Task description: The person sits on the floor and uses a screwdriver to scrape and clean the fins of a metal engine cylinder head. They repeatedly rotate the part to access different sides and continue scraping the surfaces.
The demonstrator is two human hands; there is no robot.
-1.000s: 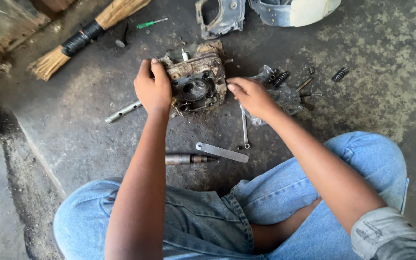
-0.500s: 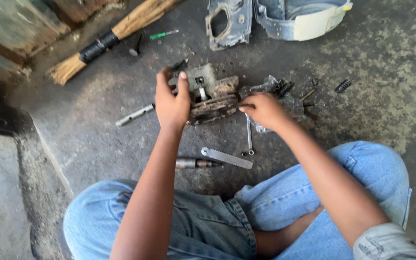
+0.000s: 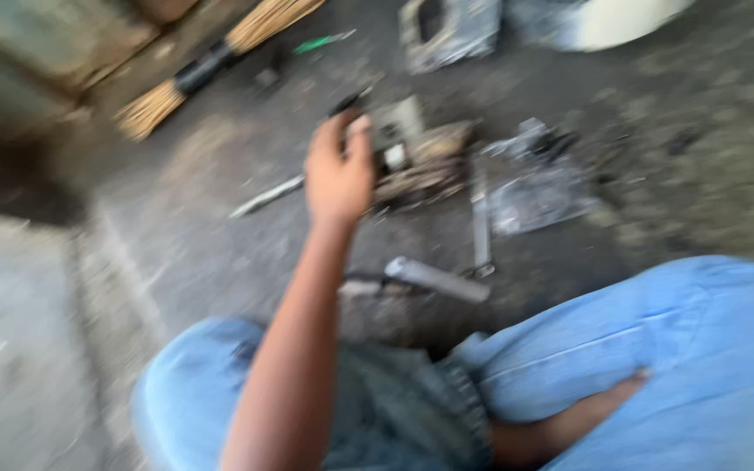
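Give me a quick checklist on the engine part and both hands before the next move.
1. Left hand on the engine part: ok, it grips the left end.
2. Right hand: not ok, out of view.
3. Engine part resting on the floor: cannot tell, picture blurred.
4. Metal bar within reach: ok, lies in front of the knees.
5. Screwdriver clear of the part: ok, lies apart to the left.

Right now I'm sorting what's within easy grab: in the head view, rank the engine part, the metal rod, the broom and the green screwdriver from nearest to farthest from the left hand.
1. Engine part: touching the left hand, on its right.
2. Metal rod: just left of the hand, on the floor.
3. Green screwdriver: farther up.
4. Broom: upper left; its brush end lies farthest, though blur makes the last two close.
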